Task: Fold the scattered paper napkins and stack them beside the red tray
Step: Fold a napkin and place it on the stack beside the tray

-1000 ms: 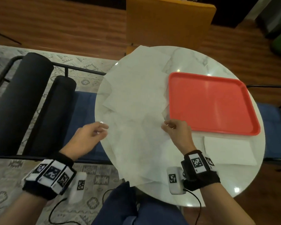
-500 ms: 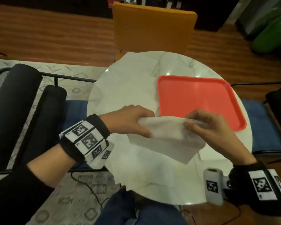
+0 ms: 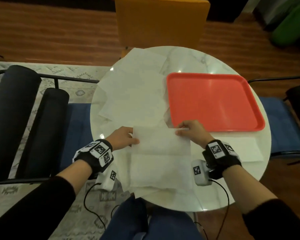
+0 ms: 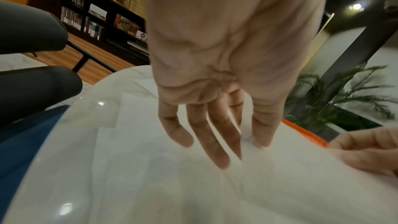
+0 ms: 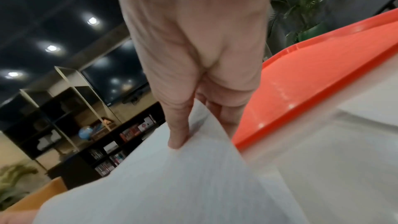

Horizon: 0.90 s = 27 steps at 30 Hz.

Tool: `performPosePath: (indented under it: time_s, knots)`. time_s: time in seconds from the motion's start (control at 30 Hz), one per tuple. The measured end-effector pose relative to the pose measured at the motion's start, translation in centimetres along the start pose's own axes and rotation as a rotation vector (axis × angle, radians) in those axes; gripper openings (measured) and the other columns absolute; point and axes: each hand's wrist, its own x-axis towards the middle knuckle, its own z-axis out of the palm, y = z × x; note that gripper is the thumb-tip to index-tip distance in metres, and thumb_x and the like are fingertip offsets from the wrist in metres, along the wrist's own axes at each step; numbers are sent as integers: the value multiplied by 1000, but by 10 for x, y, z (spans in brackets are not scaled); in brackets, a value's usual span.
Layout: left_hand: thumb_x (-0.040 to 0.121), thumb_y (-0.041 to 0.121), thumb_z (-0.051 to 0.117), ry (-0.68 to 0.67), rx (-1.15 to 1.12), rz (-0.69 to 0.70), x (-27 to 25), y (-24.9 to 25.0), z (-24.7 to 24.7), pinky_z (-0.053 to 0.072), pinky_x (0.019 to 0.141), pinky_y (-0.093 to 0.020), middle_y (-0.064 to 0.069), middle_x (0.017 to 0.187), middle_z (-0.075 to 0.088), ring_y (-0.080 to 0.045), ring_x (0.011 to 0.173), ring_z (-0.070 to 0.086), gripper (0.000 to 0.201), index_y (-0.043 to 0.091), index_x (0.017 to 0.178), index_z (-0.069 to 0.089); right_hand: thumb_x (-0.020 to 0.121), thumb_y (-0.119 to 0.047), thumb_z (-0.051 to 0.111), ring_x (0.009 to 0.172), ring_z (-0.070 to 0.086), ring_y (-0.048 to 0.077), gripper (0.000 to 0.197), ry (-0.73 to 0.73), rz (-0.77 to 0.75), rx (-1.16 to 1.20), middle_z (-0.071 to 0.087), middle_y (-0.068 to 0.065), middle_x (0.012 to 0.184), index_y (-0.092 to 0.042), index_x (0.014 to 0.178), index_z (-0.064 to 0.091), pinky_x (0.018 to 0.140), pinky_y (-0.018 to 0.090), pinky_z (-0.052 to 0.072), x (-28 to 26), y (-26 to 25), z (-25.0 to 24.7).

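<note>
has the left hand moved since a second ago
Yes. The left hand was off the table's left edge; now it is over the table, holding the napkin's left edge.

A round white marble table (image 3: 215,58) carries a red tray (image 3: 213,103) — and overlapping white paper napkins (image 3: 133,94) beside it.

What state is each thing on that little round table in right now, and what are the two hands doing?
Napkin in hand: partly folded, far corners pinched, lifted off the table.
Loose napkins: unfolded, overlapping left of the tray.
Folded napkin: flat beside the tray's near edge.
Red tray: flat, nothing on it.
Left hand: pinching the napkin's left corner.
Right hand: pinching the right corner.
</note>
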Motion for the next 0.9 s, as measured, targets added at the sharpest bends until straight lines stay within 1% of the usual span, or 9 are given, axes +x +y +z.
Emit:
performPosePath:
  time_s: [0.1, 0.23, 0.3, 0.37, 0.5, 0.6, 0.7, 0.77, 0.9]
  knots:
    - [78, 23, 74, 138, 109, 5, 9, -9, 1, 47, 82, -29, -5, 95, 71, -22, 93, 64, 21, 10, 94, 71, 79, -15, 72, 81, 62, 18, 7, 46, -5, -10, 71, 9, 86, -10, 85, 71, 78, 34, 50, 3, 1, 4]
    - [75, 21, 78, 257, 17, 92, 5, -14, 3, 45, 69, -23, -1, 75, 67, -17, 76, 61, 18, 7, 76, 68, 81, -16, 72, 79, 62, 10, 6, 151, -102, -8, 70, 1, 81, -10, 83, 71, 69, 14, 43, -15, -4, 3]
    - [76, 19, 77, 293, 19, 173, -6, -19, 7, 41, 63, -17, 3, 67, 61, -11, 67, 55, 19, 13, 66, 62, 81, -15, 72, 74, 60, -3, 4, 182, -167, 8, 70, -4, 78, -11, 81, 70, 66, 5, 40, -34, -3, 4]
    - [77, 19, 76, 319, 62, 240, -17, -27, 13, 41, 66, -18, 7, 69, 59, -7, 70, 55, 24, 25, 63, 57, 81, -15, 72, 76, 60, -2, 3, 173, -241, -19, 69, -8, 78, -14, 79, 70, 70, 7, 41, -54, 4, 8]
    - [75, 19, 77, 257, 248, 358, -32, -50, 28, 47, 80, -32, 8, 82, 66, -10, 81, 60, 12, 28, 79, 69, 79, -23, 74, 82, 59, 8, 3, 75, -270, -166, 68, -11, 81, -25, 79, 71, 81, 33, 48, -81, 35, 23]
    - [80, 6, 66, 188, 497, 350, -37, -61, 38, 44, 86, -39, 10, 94, 65, -16, 88, 60, 26, 31, 86, 70, 79, -31, 72, 87, 58, 9, 4, -29, -228, -280, 66, -15, 87, -33, 81, 69, 87, 46, 45, -91, 53, 35]
    - [72, -17, 48, 284, 515, 376, -40, -68, 45, 46, 88, -40, 6, 104, 60, -20, 95, 60, 54, 27, 93, 69, 81, -35, 69, 105, 54, 8, 14, -177, -144, -394, 62, -17, 105, -37, 94, 66, 99, 44, 36, -95, 56, 35]
    - [71, -21, 43, 378, 421, 394, -43, -64, 50, 47, 89, -40, 2, 108, 59, -21, 98, 59, 56, 20, 101, 67, 82, -32, 69, 110, 55, 9, 19, -144, -148, -356, 61, -16, 111, -36, 100, 65, 101, 44, 36, -94, 53, 34]
    - [94, 11, 44, 348, 434, 406, -46, -49, 76, 39, 104, -43, -7, 137, 49, -25, 122, 50, 38, 13, 132, 50, 94, -24, 55, 122, 52, 18, 33, 44, -222, -257, 55, -2, 132, -22, 127, 54, 106, 40, 35, -85, 30, 62]
